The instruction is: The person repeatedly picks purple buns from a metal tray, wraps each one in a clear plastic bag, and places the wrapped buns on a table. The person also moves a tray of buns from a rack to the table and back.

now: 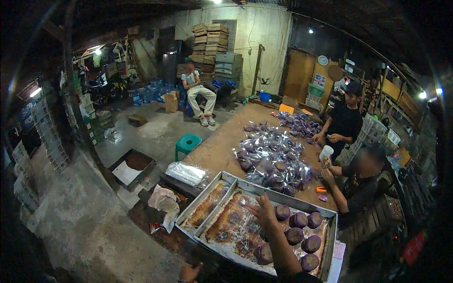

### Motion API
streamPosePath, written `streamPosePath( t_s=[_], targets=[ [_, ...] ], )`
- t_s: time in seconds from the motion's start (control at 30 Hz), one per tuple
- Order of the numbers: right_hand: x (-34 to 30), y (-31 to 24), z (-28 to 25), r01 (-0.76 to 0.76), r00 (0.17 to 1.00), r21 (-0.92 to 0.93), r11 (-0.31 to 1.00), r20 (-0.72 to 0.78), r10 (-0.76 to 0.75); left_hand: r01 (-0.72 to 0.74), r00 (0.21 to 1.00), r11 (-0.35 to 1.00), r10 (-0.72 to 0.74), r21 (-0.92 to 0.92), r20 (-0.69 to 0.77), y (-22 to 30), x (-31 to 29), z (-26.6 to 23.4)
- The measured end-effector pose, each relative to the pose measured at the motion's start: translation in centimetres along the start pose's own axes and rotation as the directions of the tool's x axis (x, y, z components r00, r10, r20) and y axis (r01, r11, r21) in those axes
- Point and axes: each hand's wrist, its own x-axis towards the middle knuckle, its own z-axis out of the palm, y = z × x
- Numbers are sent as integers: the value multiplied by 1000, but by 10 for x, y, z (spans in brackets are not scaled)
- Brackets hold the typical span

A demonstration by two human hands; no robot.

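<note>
My right hand (264,211) reaches over a large metal baking tray (226,213), its fingers spread and nothing visible in them. Several round, dark purple buns (294,236) sit in the tray's right part, to the right of my right forearm, and another purple bun (263,254) lies just left of it. Part of the tray floor is hidden by that arm. My left hand (190,272) shows only partly at the lower edge, dark and near the tray's front left corner; its grip is unclear. A divider splits off the tray's left strip, which is stained brown.
Behind the tray, plastic-wrapped purple buns (271,158) are heaped on the wooden table (219,137). Clear plastic bags (187,173) and a crumpled cloth (164,200) lie left. Two people work along the right side; another sits at the back. A green stool (188,143) stands beside the table.
</note>
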Motion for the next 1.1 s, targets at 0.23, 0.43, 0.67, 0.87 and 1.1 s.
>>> streamPosePath(
  t_s=[0.23,0.43,0.67,0.87,1.1],
  targets=[
    [-77,53,-107,149,981,-987,61,156,115,255,856,961,-173,107,-486,43,8,1],
    [-125,76,-123,93,981,-990,-108,72,180,128,992,951,-126,-281,24,7,32,-5],
    [-131,54,-118,45,994,-968,248,69,88,84,893,281,-448,-956,-53,50,-12,17],
    [-143,52,-130,314,948,-892,325,276,-159,-119,833,462,-436,-879,-341,26,29,61],
    [-155,57,-139,195,981,-947,256,191,-41,12,821,957,-175,-291,-544,7,35,59]
  ],
)
